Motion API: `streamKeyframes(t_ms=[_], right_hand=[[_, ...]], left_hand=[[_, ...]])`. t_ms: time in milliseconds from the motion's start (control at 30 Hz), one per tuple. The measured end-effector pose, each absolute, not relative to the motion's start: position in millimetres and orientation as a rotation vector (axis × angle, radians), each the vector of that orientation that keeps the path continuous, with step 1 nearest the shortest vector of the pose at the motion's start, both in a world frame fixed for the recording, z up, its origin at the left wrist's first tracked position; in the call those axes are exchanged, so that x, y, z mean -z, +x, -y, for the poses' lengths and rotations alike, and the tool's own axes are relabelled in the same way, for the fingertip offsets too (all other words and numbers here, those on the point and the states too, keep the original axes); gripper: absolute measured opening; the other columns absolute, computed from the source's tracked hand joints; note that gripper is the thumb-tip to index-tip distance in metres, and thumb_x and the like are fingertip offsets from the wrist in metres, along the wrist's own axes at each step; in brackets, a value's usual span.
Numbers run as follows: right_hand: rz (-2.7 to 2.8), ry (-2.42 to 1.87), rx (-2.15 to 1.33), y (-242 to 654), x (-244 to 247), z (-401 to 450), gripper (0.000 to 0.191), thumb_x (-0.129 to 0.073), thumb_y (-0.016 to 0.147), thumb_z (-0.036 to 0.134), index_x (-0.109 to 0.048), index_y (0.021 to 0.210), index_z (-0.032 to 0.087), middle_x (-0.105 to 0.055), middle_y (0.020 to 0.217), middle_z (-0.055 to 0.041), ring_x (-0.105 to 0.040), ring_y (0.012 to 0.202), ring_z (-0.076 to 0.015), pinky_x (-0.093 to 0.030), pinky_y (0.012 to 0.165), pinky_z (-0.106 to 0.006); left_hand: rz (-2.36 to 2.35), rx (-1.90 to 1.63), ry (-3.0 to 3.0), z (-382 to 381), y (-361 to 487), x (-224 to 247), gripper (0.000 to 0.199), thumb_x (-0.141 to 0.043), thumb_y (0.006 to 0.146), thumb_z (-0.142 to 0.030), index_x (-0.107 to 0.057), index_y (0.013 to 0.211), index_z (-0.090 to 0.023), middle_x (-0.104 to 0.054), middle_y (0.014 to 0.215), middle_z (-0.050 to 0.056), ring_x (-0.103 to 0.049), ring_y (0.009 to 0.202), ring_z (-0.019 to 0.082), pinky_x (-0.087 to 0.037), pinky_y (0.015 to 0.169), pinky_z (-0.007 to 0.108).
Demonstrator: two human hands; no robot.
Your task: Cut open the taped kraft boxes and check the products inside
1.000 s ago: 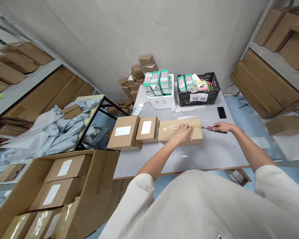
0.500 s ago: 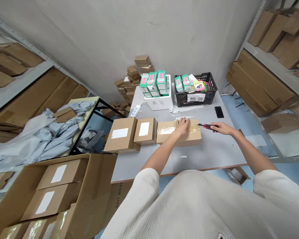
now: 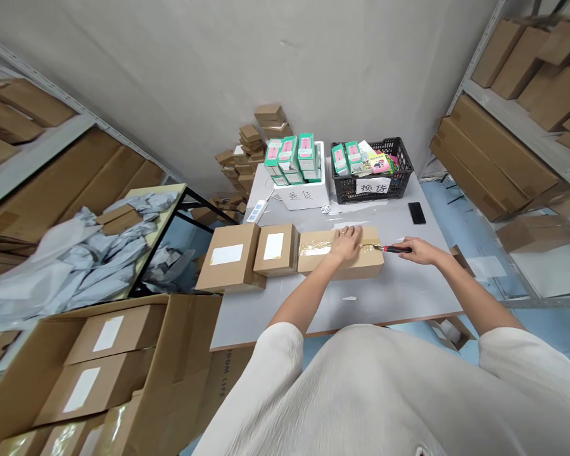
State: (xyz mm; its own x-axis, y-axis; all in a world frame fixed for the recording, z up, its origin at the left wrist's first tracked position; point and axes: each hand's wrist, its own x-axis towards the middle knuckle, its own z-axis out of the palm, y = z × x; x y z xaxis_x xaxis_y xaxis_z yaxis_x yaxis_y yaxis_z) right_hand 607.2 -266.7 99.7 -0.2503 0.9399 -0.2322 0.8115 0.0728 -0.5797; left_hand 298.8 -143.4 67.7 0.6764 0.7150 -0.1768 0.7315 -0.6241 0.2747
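A long taped cardboard box [image 3: 356,272] lies on the grey table [image 3: 285,310] in front of me. My left hand [image 3: 346,243] rests on top of it, palm down with the fingers stretched out flat. My right hand [image 3: 417,249] grips a black and red utility knife [image 3: 395,249] beside the box's right end. The knife's blade touches the tape near the top right of the box. Two more closed boxes stand in a row to the left, a smaller labelled box [image 3: 285,247] and a larger labelled box [image 3: 235,244].
Behind the box are a white foam bin [image 3: 303,197] of green-and-pink cartons and a black plastic crate [image 3: 401,180]. A phone [image 3: 417,213] lies at the right. A big open carton [image 3: 185,354] holding boxes stands at lower left. Shelves flank both sides.
My right hand has moved slightly down, bringing the knife from the box's upper right corner to the tape at its right end. My left hand stays on the box.
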Motion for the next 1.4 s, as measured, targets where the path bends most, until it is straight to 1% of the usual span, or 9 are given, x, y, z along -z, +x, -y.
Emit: streamKeyframes(t_ms=[100, 267, 400, 600, 800, 1033, 1167, 1267, 1400], right_hand=[[2.171, -1.761, -0.889, 608, -97, 266, 0.051, -0.073, 0.098, 0.036, -0.075, 0.148, 0.034, -0.078, 0.110, -0.0068, -0.074, 0.104, -0.0297, -0.057, 0.099, -0.036], [2.178, -1.750, -0.759, 610, -83, 270, 0.049, -0.064, 0.104, 0.037, -0.071, 0.153, 0.033, -0.075, 0.119, -0.0098, -0.074, 0.104, -0.0288, -0.058, 0.101, -0.040], [2.160, -1.778, -0.684, 611, -70, 274, 0.048, -0.061, 0.106, 0.040, -0.070, 0.153, 0.034, -0.073, 0.118, -0.0102, -0.074, 0.102, -0.0282, -0.058, 0.100, -0.041], [2.128, -1.810, -0.578, 613, -61, 276, 0.048, -0.063, 0.105, 0.041, -0.071, 0.152, 0.034, -0.072, 0.119, -0.0093, -0.073, 0.102, -0.0274, -0.058, 0.092, -0.037], [2.076, -1.823, -0.621, 617, -54, 276, 0.046, -0.062, 0.105, 0.041, -0.073, 0.150, 0.034, -0.072, 0.111, -0.0076, -0.073, 0.096, -0.0264, -0.058, 0.087, -0.037], [2.134, -1.796, -0.438, 619, -51, 272, 0.046, -0.067, 0.103, 0.039, -0.075, 0.147, 0.031, -0.073, 0.119, -0.0103, -0.072, 0.102, -0.0292, -0.057, 0.091, -0.039], [2.167, -1.761, -0.375, 621, -48, 270, 0.046, -0.064, 0.104, 0.039, -0.075, 0.148, 0.031, -0.073, 0.122, -0.0122, -0.070, 0.104, -0.0308, -0.056, 0.092, -0.042], [2.157, -1.733, -0.369, 626, -43, 270, 0.046, -0.064, 0.103, 0.041, -0.075, 0.146, 0.032, -0.073, 0.121, -0.0123, -0.070, 0.106, -0.0322, -0.057, 0.093, -0.044], [2.020, -1.743, -0.403, 638, -37, 268, 0.047, -0.062, 0.103, 0.045, -0.073, 0.147, 0.032, -0.073, 0.120, -0.0117, -0.070, 0.109, -0.0326, -0.059, 0.094, -0.045]], left_hand=[[-1.150, 0.068, 2.651, 151, 298, -63, 0.068, -0.040, 0.110, -0.039, -0.028, 0.175, -0.023, -0.036, 0.179, 0.020, -0.029, 0.167, 0.041, -0.019, 0.134, 0.065], [-1.170, 0.033, 2.734, 155, 299, -54, 0.062, -0.029, 0.113, -0.038, -0.038, 0.171, -0.019, -0.035, 0.179, 0.022, -0.030, 0.167, 0.041, -0.021, 0.134, 0.067], [-1.172, -0.004, 2.754, 154, 299, -49, 0.060, -0.030, 0.113, -0.038, -0.041, 0.170, -0.019, -0.036, 0.179, 0.021, -0.030, 0.167, 0.040, -0.022, 0.134, 0.068], [-1.168, -0.017, 2.766, 153, 297, -46, 0.058, -0.030, 0.113, -0.038, -0.045, 0.166, -0.018, -0.038, 0.178, 0.021, -0.032, 0.167, 0.040, -0.024, 0.134, 0.067], [-1.172, -0.036, 2.769, 154, 297, -45, 0.056, -0.032, 0.113, -0.037, -0.049, 0.163, -0.019, -0.039, 0.177, 0.022, -0.032, 0.167, 0.040, -0.025, 0.133, 0.068], [-1.166, -0.039, 2.785, 154, 295, -47, 0.053, -0.034, 0.113, -0.038, -0.050, 0.161, -0.021, -0.042, 0.176, 0.020, -0.035, 0.166, 0.039, -0.025, 0.133, 0.067], [-1.147, -0.034, 2.817, 155, 293, -48, 0.054, -0.029, 0.114, -0.037, -0.052, 0.159, -0.017, -0.042, 0.175, 0.023, -0.035, 0.165, 0.040, -0.027, 0.132, 0.067], [-1.147, -0.028, 2.822, 157, 293, -47, 0.055, -0.028, 0.114, -0.037, -0.052, 0.159, -0.016, -0.041, 0.176, 0.023, -0.035, 0.165, 0.040, -0.028, 0.132, 0.067], [-1.157, -0.039, 2.813, 158, 294, -45, 0.054, -0.031, 0.114, -0.038, -0.051, 0.160, -0.019, -0.041, 0.176, 0.021, -0.034, 0.166, 0.038, -0.026, 0.133, 0.066]])
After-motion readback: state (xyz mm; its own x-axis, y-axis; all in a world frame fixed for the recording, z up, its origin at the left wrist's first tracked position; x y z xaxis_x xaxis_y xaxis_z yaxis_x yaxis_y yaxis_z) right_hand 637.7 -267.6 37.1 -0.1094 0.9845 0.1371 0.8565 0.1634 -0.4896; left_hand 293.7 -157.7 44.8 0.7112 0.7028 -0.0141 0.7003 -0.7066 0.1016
